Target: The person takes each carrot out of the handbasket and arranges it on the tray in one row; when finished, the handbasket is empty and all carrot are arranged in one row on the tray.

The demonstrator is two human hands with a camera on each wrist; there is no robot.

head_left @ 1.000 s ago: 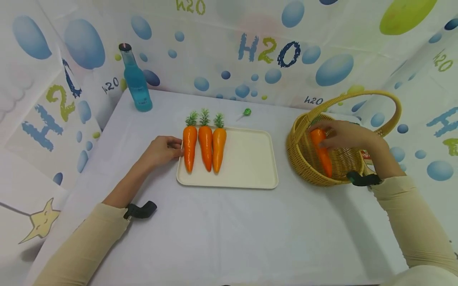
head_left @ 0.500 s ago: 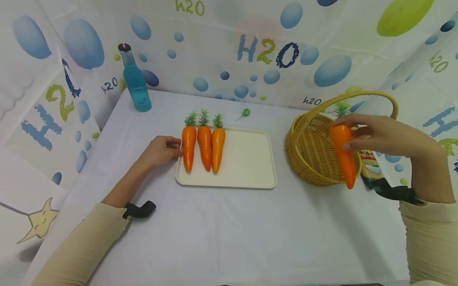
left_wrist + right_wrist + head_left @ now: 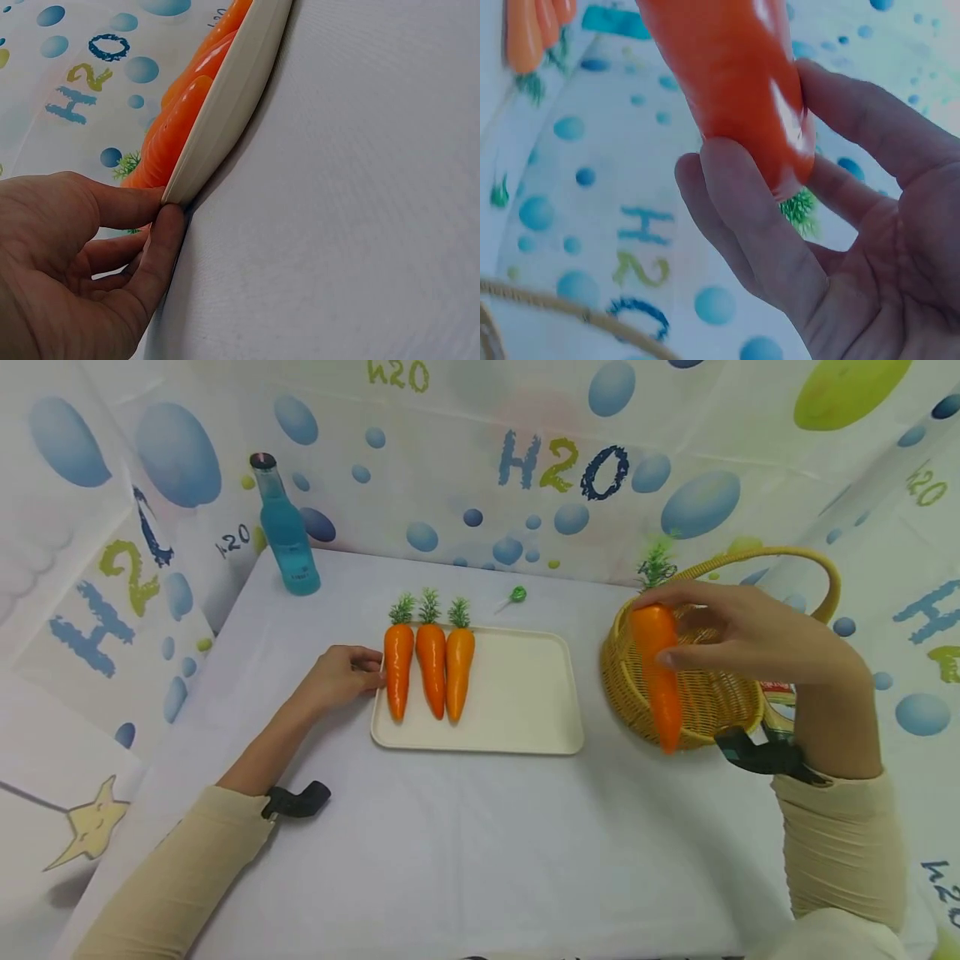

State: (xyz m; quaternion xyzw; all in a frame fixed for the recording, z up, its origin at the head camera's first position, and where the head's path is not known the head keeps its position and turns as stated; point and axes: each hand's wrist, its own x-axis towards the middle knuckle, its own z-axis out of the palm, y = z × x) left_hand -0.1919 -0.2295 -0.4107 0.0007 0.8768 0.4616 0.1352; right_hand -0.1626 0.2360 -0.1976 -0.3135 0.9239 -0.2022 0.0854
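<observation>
My right hand (image 3: 757, 635) grips an orange carrot (image 3: 658, 672) by its thick upper end, above the left part of the wicker basket (image 3: 622, 693). The carrot hangs tip down with its green top up; in the right wrist view thumb and fingers pinch the carrot (image 3: 731, 75) from both sides. With its fingertips my left hand (image 3: 341, 678) holds the left edge of a cream tray (image 3: 525, 693). In the left wrist view the thumb and a finger pinch the rim of the tray (image 3: 229, 112). Three carrots (image 3: 431, 668) lie side by side on the tray's left half, leafy tops over its far edge.
A blue bottle (image 3: 288, 543) stands at the back left. Behind the tray lies a green lollipop (image 3: 517, 595). The basket's tall handle (image 3: 772, 553) arches behind my right hand. A packet (image 3: 778, 693), partly hidden, is right of the basket.
My right hand has lifted the carrot out of the basket, first up and to the right, then back left. The left hand and tray have stayed put.
</observation>
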